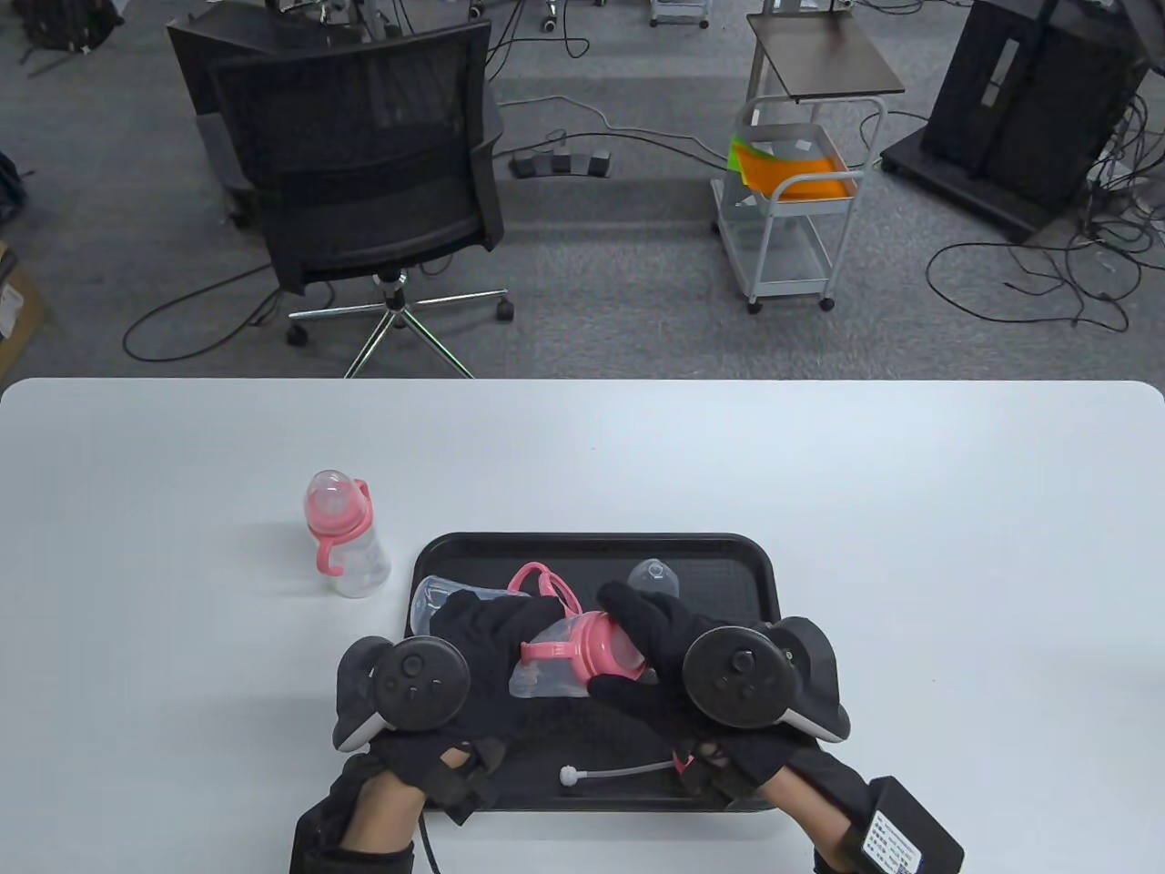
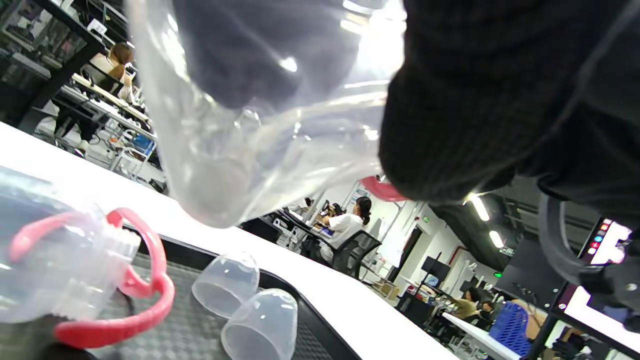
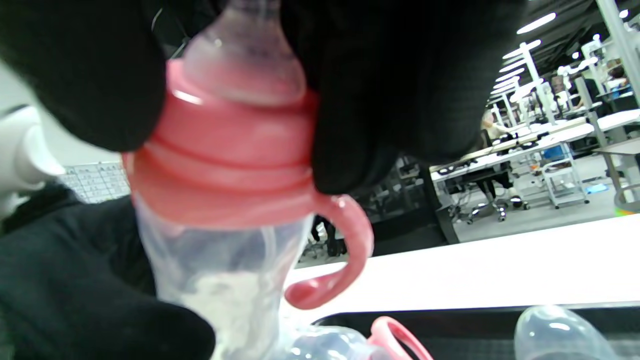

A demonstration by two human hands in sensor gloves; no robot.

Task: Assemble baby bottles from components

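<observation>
Above the black tray (image 1: 728, 555), the left hand (image 1: 491, 637) grips a clear bottle (image 1: 546, 678) while the right hand (image 1: 651, 637) clasps its pink handled collar (image 1: 592, 642), nipple fitted, lying sideways.

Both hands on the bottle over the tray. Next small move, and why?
Probably keep twisting the pink handled collar tight with the right hand while the left hand steadies the clear plastic bottle body. Then fit a clear dome cap from the black tray; none is on yet.
</observation>
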